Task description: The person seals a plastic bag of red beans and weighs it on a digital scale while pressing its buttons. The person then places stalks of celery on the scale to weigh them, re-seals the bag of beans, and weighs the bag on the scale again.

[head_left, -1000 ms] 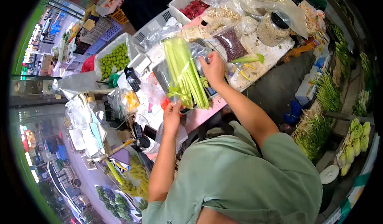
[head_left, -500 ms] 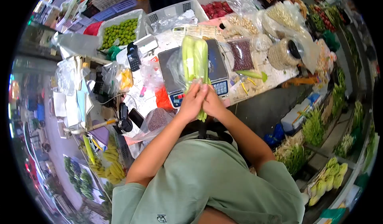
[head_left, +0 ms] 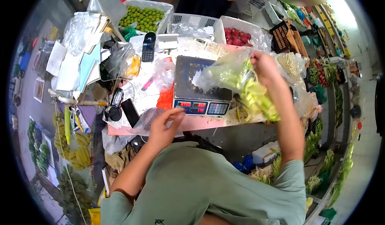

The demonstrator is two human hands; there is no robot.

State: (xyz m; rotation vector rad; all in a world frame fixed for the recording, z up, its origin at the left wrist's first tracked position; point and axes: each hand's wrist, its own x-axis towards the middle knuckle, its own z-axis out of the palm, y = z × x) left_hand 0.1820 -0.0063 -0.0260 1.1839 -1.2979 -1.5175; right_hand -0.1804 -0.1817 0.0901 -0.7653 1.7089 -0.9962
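My right hand (head_left: pixel 264 66) is closed on the top of a clear plastic bag (head_left: pixel 226 74), lifted above the right side of the scale. Pale green celery (head_left: pixel 260 100) hangs from it, its yellow-green ends slanting down to the right. Under the bag sits a digital scale (head_left: pixel 185 80) with a dark, wet-looking plate and lit red digits. My left hand (head_left: pixel 166 125) is at the table's front edge, below the scale's left corner. Its fingers are loosely curved and apart from the thumb, holding nothing. Beside it lies a bag of small dark grains (head_left: pixel 148 120), partly covered.
Left of the scale are a card terminal (head_left: pixel 148 47), a phone (head_left: pixel 130 112) and a red bag (head_left: pixel 165 99). Limes (head_left: pixel 141 18) and red fruit (head_left: pixel 237 37) fill boxes behind. Across the table stands another person (head_left: pixel 206 0). Greens line the right side.
My hands have separated. The right one carried the bagged celery off the scale, up and to the right; the left moved down and left. My view turned, bringing the other person's hand into sight.
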